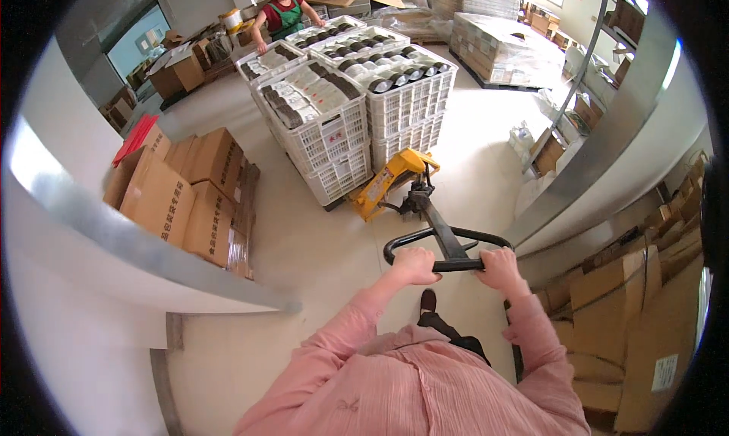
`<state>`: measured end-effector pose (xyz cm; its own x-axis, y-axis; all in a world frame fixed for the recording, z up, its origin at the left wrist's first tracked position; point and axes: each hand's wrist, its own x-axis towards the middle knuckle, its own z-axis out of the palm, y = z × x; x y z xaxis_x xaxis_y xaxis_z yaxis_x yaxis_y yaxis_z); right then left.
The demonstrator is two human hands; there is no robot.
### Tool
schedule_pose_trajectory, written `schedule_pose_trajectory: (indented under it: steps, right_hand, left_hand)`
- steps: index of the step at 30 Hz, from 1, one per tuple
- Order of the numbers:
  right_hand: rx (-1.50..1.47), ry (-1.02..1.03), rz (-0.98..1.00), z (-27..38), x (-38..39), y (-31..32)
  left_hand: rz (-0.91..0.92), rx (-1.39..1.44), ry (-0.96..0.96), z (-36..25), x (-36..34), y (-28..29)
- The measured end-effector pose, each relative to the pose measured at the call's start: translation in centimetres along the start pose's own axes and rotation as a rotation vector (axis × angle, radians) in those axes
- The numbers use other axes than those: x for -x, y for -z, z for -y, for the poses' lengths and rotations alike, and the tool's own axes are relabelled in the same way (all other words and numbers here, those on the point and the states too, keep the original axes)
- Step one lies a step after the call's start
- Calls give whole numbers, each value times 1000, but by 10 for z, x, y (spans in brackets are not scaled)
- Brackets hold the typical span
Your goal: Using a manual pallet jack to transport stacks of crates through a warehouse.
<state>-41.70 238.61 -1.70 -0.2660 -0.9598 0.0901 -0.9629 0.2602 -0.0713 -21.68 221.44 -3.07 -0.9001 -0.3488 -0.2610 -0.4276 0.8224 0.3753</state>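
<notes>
Both my hands grip the black loop handle (459,266) of a yellow pallet jack (391,179). My left hand (416,266) is closed round the handle's left side, and my right hand (500,269) round its right side. Ahead of the jack stands a load of white plastic crates (334,136), stacked and grouped close together. Rows of dark-ended, pale packages (311,94) fill the crates to the top. At the load's far left a co-worker (285,15) in a green apron rests both hands on the crates.
Metal-edged door frames stand at my left (152,254) and right (600,140). Brown cartons (201,189) on a pallet sit beyond the left one. Flattened cardboard (607,307) leans at the near right. A wrapped pallet load (505,50) and a shelf rack (581,64) stand farther back.
</notes>
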Motion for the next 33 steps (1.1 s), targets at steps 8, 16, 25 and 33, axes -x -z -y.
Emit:
schedule_pose_trajectory:
  steps: [8, 16, 25, 33]
  right_hand:
    - [-25, 33, 231, -94, -28, 5]
    - [-79, 87, 218, -294, -45, 10]
    - [-165, 179, 178, -420, -81, -9]
    - [-166, 225, 220, -497, -166, 25]
  left_hand:
    - [-78, 82, -7, -29, -46, 1]
    - [-176, 40, 125, -150, -208, -23]
    - [-326, 0, 97, -194, -317, -28]
    - [-568, -60, 20, -205, -408, 1]
